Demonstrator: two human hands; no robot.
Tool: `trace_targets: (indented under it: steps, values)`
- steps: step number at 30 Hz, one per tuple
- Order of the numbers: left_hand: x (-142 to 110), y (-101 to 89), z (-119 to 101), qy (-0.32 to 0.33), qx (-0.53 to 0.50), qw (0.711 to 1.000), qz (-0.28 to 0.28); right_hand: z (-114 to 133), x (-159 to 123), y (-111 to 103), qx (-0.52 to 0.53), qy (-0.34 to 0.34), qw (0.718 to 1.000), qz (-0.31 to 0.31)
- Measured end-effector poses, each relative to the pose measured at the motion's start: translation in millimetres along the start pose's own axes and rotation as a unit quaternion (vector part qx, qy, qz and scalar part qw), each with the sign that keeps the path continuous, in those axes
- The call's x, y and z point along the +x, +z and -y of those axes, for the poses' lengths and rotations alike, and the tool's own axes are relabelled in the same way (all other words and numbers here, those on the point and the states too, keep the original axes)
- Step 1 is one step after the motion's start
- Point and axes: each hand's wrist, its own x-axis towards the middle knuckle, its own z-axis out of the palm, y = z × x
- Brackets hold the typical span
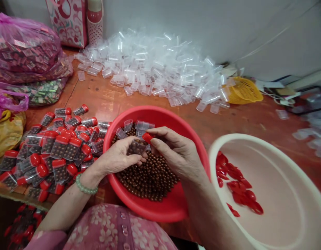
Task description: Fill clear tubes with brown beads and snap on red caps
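Over the red basin, my left hand grips a small clear plastic container filled with brown balls. My right hand pinches a red cap between thumb and fingers, right at the container's open end. Whether the cap touches the container I cannot tell. Below both hands lies a heap of glossy brown balls. Several clear containers without caps rest on the balls at the basin's far side.
Filled, red-capped containers are piled on the left. A white basin with red caps stands at right. Along the wall lies a heap of clear containers, beside a yellow basket. Pink bags sit at far left.
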Motion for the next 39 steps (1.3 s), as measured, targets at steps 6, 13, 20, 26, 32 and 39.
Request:
trace_targets:
  steps: [6, 13, 20, 26, 32, 39]
  values:
    - [0.4, -3.7, 0.7, 0.003, -0.047, 0.998, 0.038, 2.3, 3.3, -0.8, 0.003, 0.0, 1.0, 0.003]
    - [0.1, -3.5, 0.2, 0.002, -0.042, 0.998, 0.037, 4.4, 7.2, -2.3, -0.026, -0.047, 0.998, 0.018]
    - [1.0, -4.8, 1.7, 0.012, -0.023, 0.999, 0.041, 4.7, 10.9, -1.9, -0.062, -0.096, 0.991, 0.064]
    - [2.4, -5.0, 5.0, 0.003, -0.036, 0.999, 0.026, 2.7, 6.3, -16.2, -0.108, -0.101, 0.987, 0.057]
    - [4.4, -4.9, 5.2, -0.014, -0.001, 0.999, 0.032, 4.9, 2.6, -35.6, -0.131, -0.089, 0.985, 0.068]
    - [4.3, -3.8, 2.2, -0.008, -0.005, 1.0, 0.024, 7.2, 9.8, -22.1, -0.128, -0.118, 0.981, 0.083]
